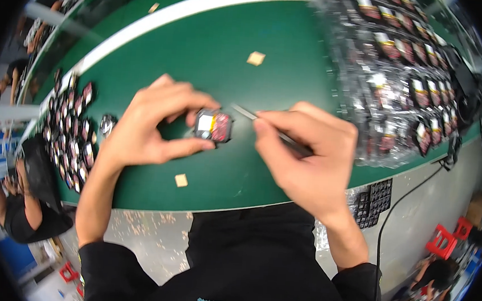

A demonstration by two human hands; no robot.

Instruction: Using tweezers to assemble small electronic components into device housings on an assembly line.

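Observation:
My left hand [156,125] pinches a small black-rimmed electronic module [213,126] between thumb and fingers, just above the green table. Its upward face has a white patch, a yellow strip and a reddish circuit area. On the other side of the module, my right hand [310,155] is closed around slim metal tweezers [245,111], gripped like a pen. Their tip points up and left, close to the module but apart from it. My fingers cover part of the tweezers' body.
Clear plastic trays [387,93] of similar modules fill the table's right side. Many loose modules [72,133] lie in a heap at the left. Small tan squares [256,58] are scattered on the green table [203,53]. A black cable [396,209] hangs at the right; people sit on both sides.

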